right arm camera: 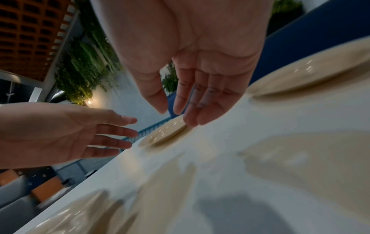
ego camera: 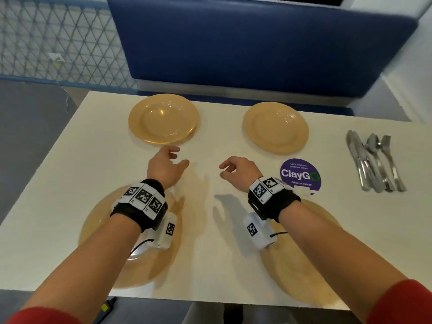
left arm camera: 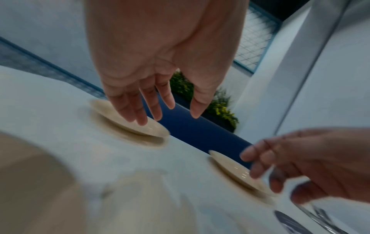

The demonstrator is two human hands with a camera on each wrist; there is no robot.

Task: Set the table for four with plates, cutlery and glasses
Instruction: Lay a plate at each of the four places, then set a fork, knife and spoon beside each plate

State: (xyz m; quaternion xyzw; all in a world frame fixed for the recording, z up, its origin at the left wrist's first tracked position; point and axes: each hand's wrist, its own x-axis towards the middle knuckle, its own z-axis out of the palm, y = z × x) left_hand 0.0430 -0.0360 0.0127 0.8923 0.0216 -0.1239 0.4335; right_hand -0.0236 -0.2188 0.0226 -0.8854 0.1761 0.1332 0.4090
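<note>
Counter (ego camera: 70, 174): pale, rectangular, carrying everything below.
Near-left plate (ego camera: 98, 230): tan, round, at 7 o'clock, partly hidden under the left forearm.
Far-left plate (ego camera: 163, 119): tan, glossy, at 11 o'clock, just beyond the left fingertips.
Left hand (ego camera: 164, 166): empty, fingers loosely spread, hovering over the counter at centre-left, gripping nothing.
Right hand (ego camera: 236, 169): empty, fingers loosely curled and relaxed, hovering at centre-right, apart from the left hand.
Far-right plate (ego camera: 275, 127): tan, at 1 o'clock, beyond the right hand and not touched.
Near-right plate (ego camera: 311, 249): tan, at 5 o'clock, mostly under the right forearm.
Sticker (ego camera: 300, 174): purple, round, flat on the counter, just right of the right wrist.
Cutlery (ego camera: 374, 160): silver bundle of knives, a spoon and a fork, at 3 o'clock by the counter's right edge; long axis running from far to near, handles toward the near edge, lying side by side and overlapping.
Key relation: cutlery well to the right of both hands; right hand clearly the nearer.
Progress, as a judgement: four plates down, cutlery not yet shared out, no glasses in view.
Likely next reach: rightward, toward 3 o'clock, crosswise to the handles.
</note>
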